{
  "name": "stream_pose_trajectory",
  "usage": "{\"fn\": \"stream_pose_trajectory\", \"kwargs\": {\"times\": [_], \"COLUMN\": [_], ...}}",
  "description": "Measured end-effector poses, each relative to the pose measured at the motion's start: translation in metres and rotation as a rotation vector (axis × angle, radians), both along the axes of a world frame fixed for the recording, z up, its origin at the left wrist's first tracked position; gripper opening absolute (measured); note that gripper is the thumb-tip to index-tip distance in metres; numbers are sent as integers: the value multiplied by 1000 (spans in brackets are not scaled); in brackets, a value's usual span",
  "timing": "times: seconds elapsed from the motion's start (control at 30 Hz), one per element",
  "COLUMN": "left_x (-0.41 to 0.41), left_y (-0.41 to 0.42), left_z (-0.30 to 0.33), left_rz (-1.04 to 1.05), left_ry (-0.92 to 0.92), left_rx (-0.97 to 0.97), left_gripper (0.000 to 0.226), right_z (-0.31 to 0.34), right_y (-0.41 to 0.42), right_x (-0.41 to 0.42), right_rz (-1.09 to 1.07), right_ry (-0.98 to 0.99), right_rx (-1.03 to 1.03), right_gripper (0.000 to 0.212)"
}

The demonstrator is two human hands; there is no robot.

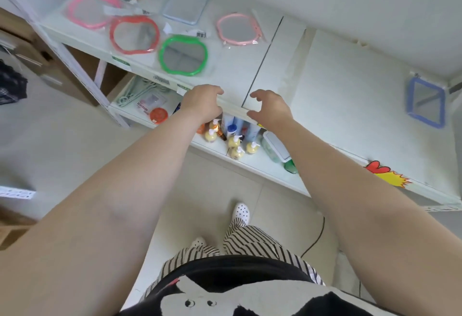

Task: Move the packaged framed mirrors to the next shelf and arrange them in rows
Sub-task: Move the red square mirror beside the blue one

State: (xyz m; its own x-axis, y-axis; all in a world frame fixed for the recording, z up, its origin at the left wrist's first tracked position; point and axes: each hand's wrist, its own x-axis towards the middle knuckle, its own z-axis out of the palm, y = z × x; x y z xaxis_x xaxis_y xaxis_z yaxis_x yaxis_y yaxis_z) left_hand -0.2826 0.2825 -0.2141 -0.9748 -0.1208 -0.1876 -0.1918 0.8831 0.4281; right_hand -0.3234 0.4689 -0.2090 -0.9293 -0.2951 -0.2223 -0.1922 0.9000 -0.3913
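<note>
Your left hand (202,101) and right hand (271,108) hover loosely curled, holding nothing, at the shelf (232,75) edge. Six bagged mirrors, including the green mirror (183,56), lie on it. The blue mirror (426,101) lies alone on the next shelf (350,85).

Two empty hands, left hand (201,101) and right hand (271,110), over shelf edge (235,110) near green mirror (183,56).

Head cam, steep down, shelf (350,70) near.
</note>
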Motion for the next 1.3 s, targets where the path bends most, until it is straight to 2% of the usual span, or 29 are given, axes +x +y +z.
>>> {"fn": "stream_pose_trajectory", "kwargs": {"times": [0.43, 0.67, 0.83, 1.0, 1.2, 1.3], "left_x": [-75, -111, -143, -172, -194, -206], "left_y": [-143, -227, -282, -337, -401, -423], "left_z": [2, 14, 10, 7, 7, 7], "left_rz": [104, 180, 126, 1, -155, -159], "left_ry": [-7, 8, -25, 11, 25, 16], "left_rx": [-54, -79, -88, -93, -98, -68], "left_gripper": [57, 48, 53, 56, 34, 39], "right_z": [-14, -3, -9, -12, -4, -4], "right_y": [-150, -239, -295, -347, -408, -431], "right_x": [-103, -157, -175, -184, -181, -189], "right_rz": [134, 180, 161, 29, -120, -146], "right_ry": [13, 14, 25, 19, -4, 6], "right_rx": [-27, -33, -53, -32, -15, 8], "right_gripper": [52, 54, 50, 52, 54, 53]}}
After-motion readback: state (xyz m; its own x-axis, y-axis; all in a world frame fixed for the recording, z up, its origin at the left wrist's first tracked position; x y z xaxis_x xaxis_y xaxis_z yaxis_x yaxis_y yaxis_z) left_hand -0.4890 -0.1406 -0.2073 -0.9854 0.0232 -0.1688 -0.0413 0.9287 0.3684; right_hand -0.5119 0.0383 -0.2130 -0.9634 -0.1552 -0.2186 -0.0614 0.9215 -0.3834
